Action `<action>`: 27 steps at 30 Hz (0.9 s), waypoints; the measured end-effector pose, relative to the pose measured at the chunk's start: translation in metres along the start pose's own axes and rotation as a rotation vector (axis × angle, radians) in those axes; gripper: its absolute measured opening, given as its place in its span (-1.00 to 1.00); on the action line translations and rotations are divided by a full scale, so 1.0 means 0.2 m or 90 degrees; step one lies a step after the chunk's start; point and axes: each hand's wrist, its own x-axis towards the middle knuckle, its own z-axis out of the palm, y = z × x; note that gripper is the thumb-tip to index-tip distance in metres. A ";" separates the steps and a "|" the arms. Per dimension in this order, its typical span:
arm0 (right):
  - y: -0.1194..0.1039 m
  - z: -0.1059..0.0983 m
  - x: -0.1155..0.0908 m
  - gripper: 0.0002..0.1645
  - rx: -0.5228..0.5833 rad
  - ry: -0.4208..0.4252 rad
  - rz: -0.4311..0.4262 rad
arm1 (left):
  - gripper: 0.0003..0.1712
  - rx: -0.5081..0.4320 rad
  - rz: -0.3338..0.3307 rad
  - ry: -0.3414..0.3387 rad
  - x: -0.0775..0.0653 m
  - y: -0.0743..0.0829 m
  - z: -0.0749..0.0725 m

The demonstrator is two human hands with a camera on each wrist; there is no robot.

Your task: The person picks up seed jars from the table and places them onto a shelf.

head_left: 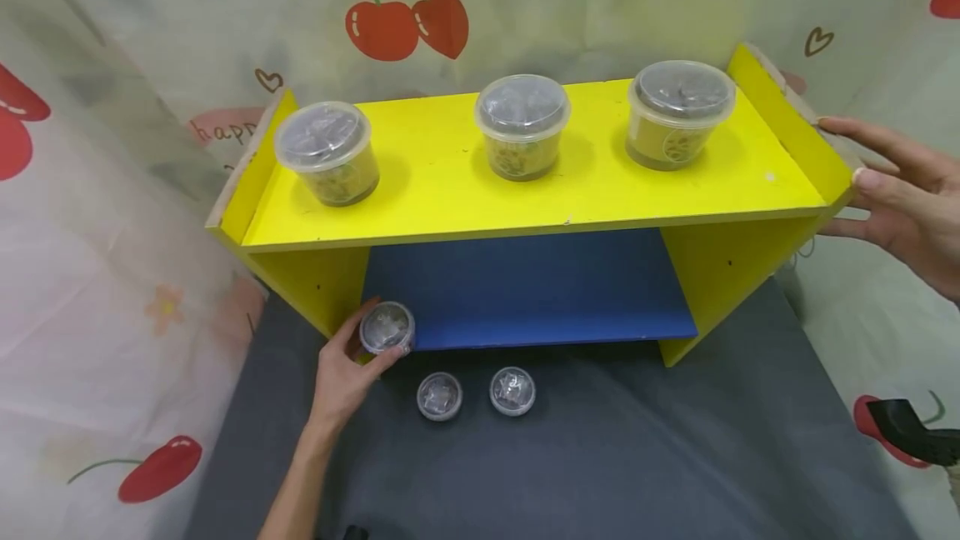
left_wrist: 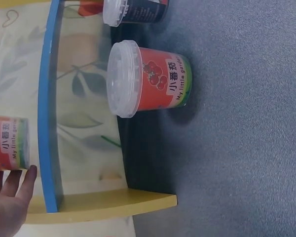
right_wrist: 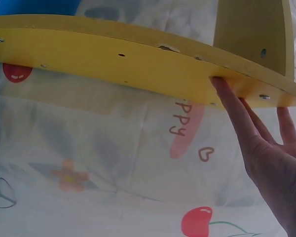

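My left hand [head_left: 341, 382] holds a small clear-lidded plastic tub [head_left: 387, 327] at the left end of the blue lower shelf [head_left: 532, 290]. In the left wrist view that tub [left_wrist: 9, 143] has a red label with tomatoes, and fingers touch its side. Two similar tubs stand on the grey cloth in front: one [head_left: 439, 397] nearer my left hand, another [head_left: 512, 391] to its right. My right hand [head_left: 911, 190] touches the right side panel [head_left: 795, 140] of the yellow rack, its fingers [right_wrist: 234, 108] fairly straight against the outer face.
Three larger lidded tubs stand spaced along the yellow top shelf [head_left: 435, 148]: left [head_left: 341, 177], middle [head_left: 522, 152] and right [head_left: 667, 140]. A cherry-printed curtain [head_left: 600, 7] hangs behind and beside the rack. Grey cloth [head_left: 600, 457] covers the table. A black strap-like object [head_left: 911, 432] shows at right.
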 end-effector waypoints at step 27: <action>0.02 0.02 0.00 -0.34 0.038 -0.009 -0.045 | -0.18 -0.122 -0.011 0.003 0.07 -0.22 0.05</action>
